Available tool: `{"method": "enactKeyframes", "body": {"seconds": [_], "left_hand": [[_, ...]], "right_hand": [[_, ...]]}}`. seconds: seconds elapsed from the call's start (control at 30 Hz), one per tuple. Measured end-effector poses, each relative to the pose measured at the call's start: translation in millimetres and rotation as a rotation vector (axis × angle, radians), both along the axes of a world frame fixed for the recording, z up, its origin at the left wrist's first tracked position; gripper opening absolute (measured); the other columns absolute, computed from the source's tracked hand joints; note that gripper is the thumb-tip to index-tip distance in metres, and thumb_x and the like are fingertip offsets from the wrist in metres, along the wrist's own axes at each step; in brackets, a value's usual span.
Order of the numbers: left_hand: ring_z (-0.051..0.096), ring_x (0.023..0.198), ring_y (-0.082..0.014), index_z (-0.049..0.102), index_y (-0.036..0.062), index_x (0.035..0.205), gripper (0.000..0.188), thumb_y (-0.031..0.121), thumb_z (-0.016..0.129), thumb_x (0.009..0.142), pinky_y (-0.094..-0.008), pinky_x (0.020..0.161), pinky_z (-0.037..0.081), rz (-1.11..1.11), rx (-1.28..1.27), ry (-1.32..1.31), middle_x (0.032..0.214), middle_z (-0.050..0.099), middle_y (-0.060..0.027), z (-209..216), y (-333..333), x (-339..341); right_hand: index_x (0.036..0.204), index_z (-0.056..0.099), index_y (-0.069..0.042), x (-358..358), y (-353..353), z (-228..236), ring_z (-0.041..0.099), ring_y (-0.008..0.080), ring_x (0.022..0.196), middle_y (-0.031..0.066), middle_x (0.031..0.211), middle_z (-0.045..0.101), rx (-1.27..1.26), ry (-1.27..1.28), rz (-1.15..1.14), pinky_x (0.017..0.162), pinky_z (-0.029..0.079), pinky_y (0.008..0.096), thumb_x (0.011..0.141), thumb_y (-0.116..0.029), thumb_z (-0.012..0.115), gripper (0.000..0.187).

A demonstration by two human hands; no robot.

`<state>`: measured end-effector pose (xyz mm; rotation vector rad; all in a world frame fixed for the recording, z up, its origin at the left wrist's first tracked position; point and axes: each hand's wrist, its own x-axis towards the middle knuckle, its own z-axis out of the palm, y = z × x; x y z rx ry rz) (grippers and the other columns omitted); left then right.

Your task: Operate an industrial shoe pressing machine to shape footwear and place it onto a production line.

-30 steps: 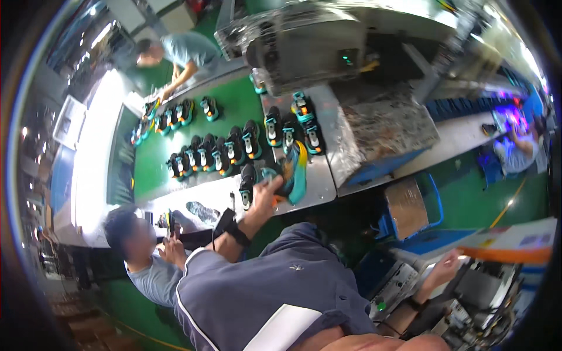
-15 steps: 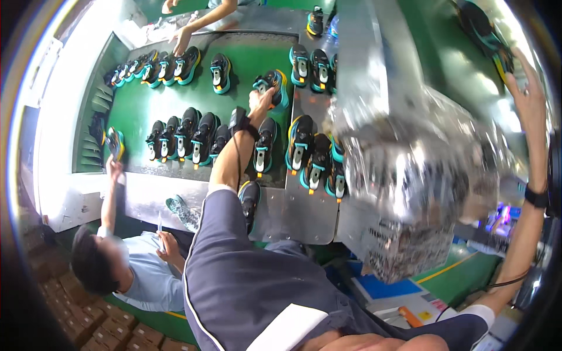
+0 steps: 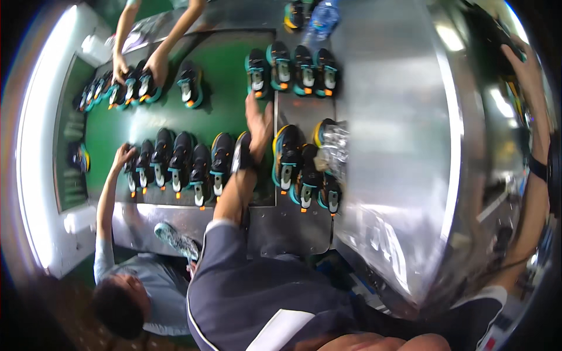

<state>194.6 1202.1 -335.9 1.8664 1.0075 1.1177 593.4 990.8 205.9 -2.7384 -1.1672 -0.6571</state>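
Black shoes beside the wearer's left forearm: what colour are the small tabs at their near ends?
The visible small tabs are orange, clearest in the head view.

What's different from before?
The person's left hand let go of a shoe, now at the left end of the upper-right row. The lower-left co-worker's hand moved right, to the near row's leftmost shoe. The lone shoe stayed on the green surface.

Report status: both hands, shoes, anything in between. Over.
Left hand open, close to a black-and-teal shoe. Right hand raised at far right, grip unclear. Other shoes in rows. Silver housing between the hands.
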Motion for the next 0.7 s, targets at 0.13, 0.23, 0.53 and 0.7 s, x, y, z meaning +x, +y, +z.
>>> {"method": "enactKeyframes", "body": {"seconds": [0.13, 0.23, 0.53, 0.7], "left_hand": [[0.053, 0.116, -0.0272, 0.047, -0.0021, 0.131, 0.045, 0.003, 0.056, 0.088, -0.0337, 0.099, 0.04, -0.294, -0.55, -0.197, 0.127, 0.055, -0.0134, 48, -152, -79], [0.062, 0.092, -0.0191, 0.064, -0.0025, 0.103, 0.019, 0.008, 0.057, 0.089, -0.032, 0.084, 0.05, -0.734, -0.483, 0.232, 0.107, 0.065, -0.0128, 85, -244, -110], [0.061, 0.106, -0.034, 0.061, -0.0021, 0.113, 0.056, 0.049, 0.058, 0.089, -0.0448, 0.093, 0.049, -2.03, -1.468, -0.188, 0.121, 0.058, -0.025, 277, -398, -110], [0.051, 0.118, -0.0407, 0.032, 0.0032, 0.142, 0.092, 0.075, 0.036, 0.084, -0.053, 0.103, 0.039, -2.357, -1.616, -0.035, 0.142, 0.037, -0.024, 362, -523, -115]], "right_hand": [[0.124, 0.058, -0.007, -38, -65, -14, 0.062, 0.0171, 0.097, 0.009, 0.105, 0.067, 0.099, -0.052, 0.132, 0.088, 0.046, 0.0279, 0.083, -0.025, 0.067, 0.045], [0.108, 0.061, 0.004, -97, -112, -1, 0.062, 0.0165, 0.082, 0.0107, 0.091, 0.066, 0.658, 0.572, 0.278, 0.07, 0.05, 0.0285, 0.078, -0.022, 0.068, 0.041], [0.102, 0.062, 0.007, -346, -364, 58, 0.062, 0.0163, 0.082, 0.0109, 0.091, 0.066, 1.299, 0.208, 0.13, 0.075, 0.049, 0.0272, 0.08, -0.015, 0.065, 0.031], [0.099, 0.068, -0.001, -499, -511, 1, 0.061, 0.0121, 0.084, 0.004, 0.095, 0.068, 0.962, -0.005, -0.089, 0.077, 0.048, 0.0261, 0.083, -0.016, 0.064, 0.022]]}}
